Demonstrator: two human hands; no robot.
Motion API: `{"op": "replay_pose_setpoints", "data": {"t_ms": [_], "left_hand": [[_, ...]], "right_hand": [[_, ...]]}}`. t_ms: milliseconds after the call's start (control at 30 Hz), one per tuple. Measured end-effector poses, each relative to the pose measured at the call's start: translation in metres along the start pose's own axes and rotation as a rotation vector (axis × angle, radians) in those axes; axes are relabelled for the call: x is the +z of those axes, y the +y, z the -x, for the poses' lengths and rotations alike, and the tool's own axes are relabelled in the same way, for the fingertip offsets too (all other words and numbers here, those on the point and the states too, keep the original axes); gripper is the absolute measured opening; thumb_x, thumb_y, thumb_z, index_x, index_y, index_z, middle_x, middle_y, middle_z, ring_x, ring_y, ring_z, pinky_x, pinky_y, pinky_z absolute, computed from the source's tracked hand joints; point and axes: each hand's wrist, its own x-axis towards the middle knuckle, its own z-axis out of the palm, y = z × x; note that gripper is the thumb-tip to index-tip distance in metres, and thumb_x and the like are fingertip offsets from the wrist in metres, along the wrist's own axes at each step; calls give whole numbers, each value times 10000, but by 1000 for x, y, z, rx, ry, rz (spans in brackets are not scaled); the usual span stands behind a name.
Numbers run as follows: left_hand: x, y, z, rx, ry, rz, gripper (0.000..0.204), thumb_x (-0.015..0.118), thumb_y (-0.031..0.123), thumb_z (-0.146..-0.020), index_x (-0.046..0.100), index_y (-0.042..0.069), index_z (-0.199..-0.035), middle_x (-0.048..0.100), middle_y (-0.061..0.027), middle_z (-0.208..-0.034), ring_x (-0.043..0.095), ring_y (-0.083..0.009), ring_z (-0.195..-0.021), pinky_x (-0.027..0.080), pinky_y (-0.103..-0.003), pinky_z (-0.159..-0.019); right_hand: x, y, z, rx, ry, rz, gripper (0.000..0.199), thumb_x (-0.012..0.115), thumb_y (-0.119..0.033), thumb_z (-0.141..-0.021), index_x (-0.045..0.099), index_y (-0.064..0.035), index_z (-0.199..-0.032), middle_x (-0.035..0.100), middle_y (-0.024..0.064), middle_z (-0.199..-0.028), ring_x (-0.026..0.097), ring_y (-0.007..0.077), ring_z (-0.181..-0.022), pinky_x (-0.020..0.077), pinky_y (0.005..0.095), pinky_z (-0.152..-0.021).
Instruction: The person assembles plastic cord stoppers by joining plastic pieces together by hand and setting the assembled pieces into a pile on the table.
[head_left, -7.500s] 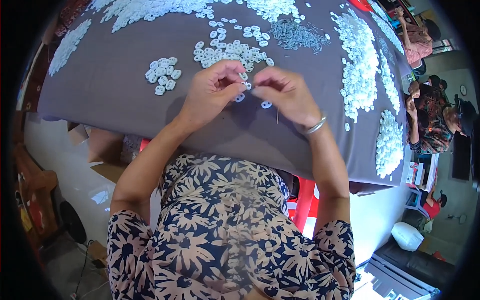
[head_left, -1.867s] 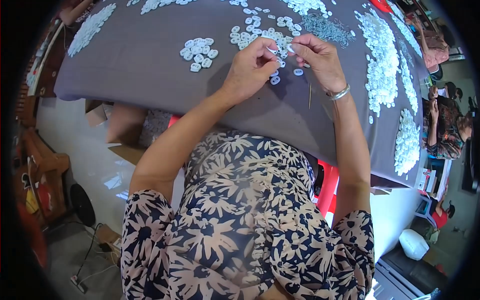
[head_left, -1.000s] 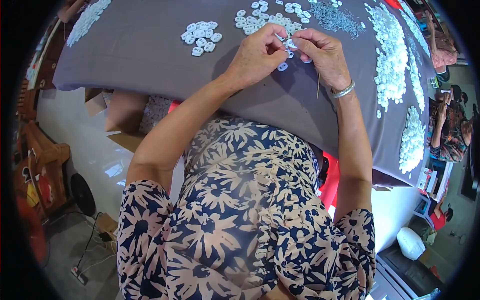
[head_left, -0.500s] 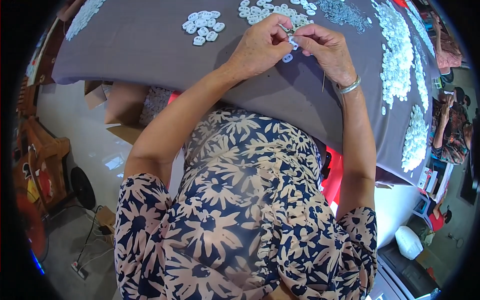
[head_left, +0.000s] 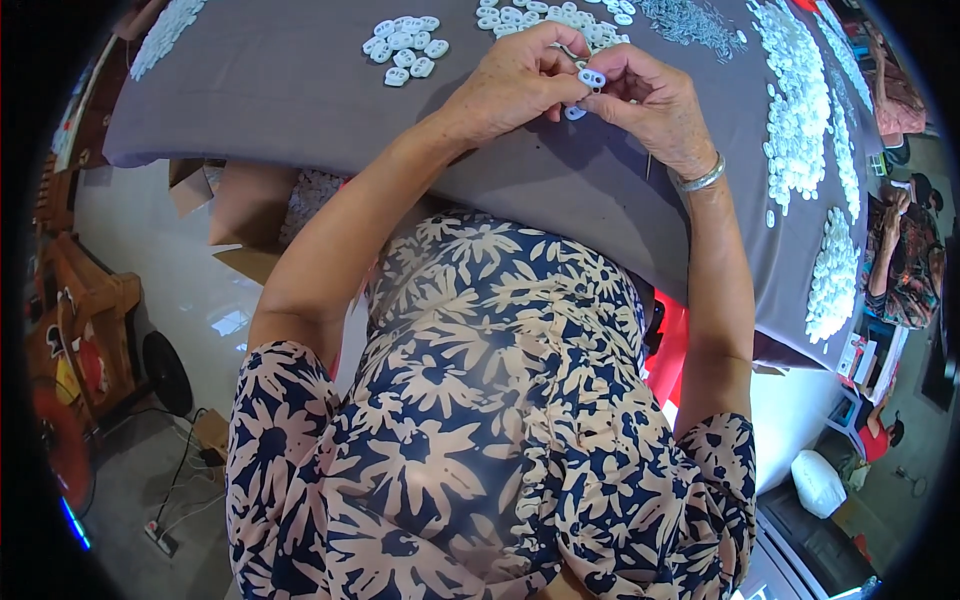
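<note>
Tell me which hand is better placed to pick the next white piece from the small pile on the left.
The left hand. It sits nearer the small pile; the right hand lies farther over and pinches the white piece.

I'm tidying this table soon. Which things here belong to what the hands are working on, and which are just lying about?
In use:
- left hand
- right hand
- small white piece pinched between both hands
- white piece beneath them

Lying about:
- small cluster of white pieces
- long white heaps
- cardboard boxes
- grey cloth
</note>
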Motion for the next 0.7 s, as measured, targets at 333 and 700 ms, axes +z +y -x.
{"op": "replay_pose_setpoints", "data": {"t_ms": [333,700], "left_hand": [[-1,6,-2,36,-31,36,182,634,94,-889,629,4,-1047,621,-27,-763,567,-75,-631,486,-208,-582],[6,-1,0,42,28,46,183,616,57,-884,624,3,-1059,640,-42,-792,596,-89,-670,493,-221,-590]], "right_hand": [[0,-4,1,-85,41,137,238,679,11,-817,630,-23,-1048,641,-18,-886,574,33,-764,480,181,-672],[5,-10,2,-142,102,461,294,771,-116,-784,629,-42,-1030,644,-7,-830,567,34,-655,471,202,-579]]}}
